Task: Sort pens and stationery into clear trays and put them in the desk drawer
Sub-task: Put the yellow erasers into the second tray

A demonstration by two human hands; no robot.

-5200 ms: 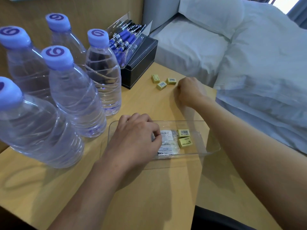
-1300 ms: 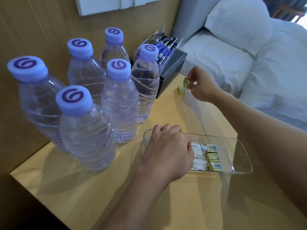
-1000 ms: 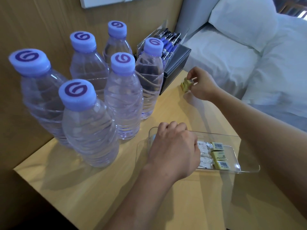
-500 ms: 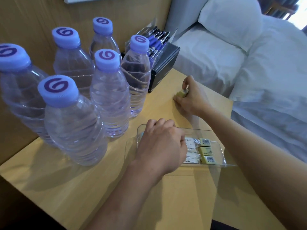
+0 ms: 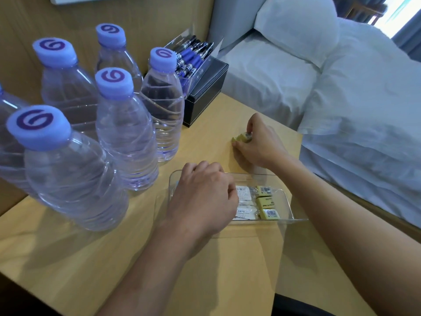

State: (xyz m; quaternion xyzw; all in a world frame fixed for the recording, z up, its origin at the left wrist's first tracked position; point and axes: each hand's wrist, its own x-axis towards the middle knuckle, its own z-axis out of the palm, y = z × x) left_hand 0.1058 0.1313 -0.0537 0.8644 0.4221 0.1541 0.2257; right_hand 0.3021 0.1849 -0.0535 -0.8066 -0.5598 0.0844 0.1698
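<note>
Since the clear tray [image 5: 293, 216] probably slides, left hand [image 5: 202, 197] grips its left end near the tabletop [image 5: 216, 265] right edge, likely as anchor. Beyond it, right hand [image 5: 258, 142] pinches a yellow eraser [image 5: 242, 137], low over the tabletop. Pens [image 5: 193, 54] sit boxed at the far edge.

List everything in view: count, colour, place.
water bottles: six, clear with purple caps, desk left
black box: one, desk rear
pen tray: one, clear, on black box
pens: several, blue and black, in pen tray
clear tray: one, desk centre
tray erasers: three, yellow, tray's right part
packets: count unclear, white, tray middle
held eraser: at least one, yellow, right hand
desk: one, light wood
bed: one, white, right
left hand: on tray's left end, fingers curled
right hand: pinches held eraser
</note>
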